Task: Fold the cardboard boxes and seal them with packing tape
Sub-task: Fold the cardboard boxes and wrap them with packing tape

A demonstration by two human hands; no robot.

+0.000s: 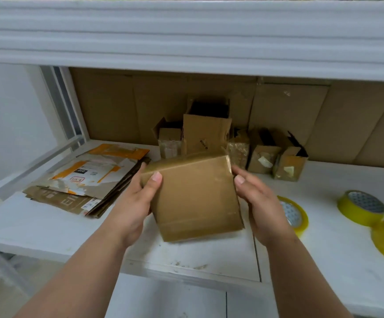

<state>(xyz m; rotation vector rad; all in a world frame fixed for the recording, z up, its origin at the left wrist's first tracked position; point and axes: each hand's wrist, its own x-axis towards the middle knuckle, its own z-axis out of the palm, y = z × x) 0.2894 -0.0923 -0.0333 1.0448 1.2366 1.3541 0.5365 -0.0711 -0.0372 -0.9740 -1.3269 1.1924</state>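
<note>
**Both hands holding a taped box above the shelf**

The left hand is gripping the cardboard box from its left side, thumb lying across the near upper corner and fingers wrapping behind. The right hand is pressing against the box's right edge, thumb at the upper corner; its fingers are hidden behind the box, so whether they are curling round it is not clear. The box is hanging tilted just above the white shelf, which serves here as the landmark.

This box is looking finished: it is closed, and glossy tape is showing along its top and lower edges. At the back of the shelf, behind the held box, several small boxes are standing, some wrapped in tape, some with flaps open. To the left on the shelf a pile of flattened cardboard is waiting, so folding work probably remains.

On the shelf's right side three yellow tape rolls are lying near one another. Brown cardboard sheets are lining the wall behind, and another white shelf is hanging overhead.
</note>
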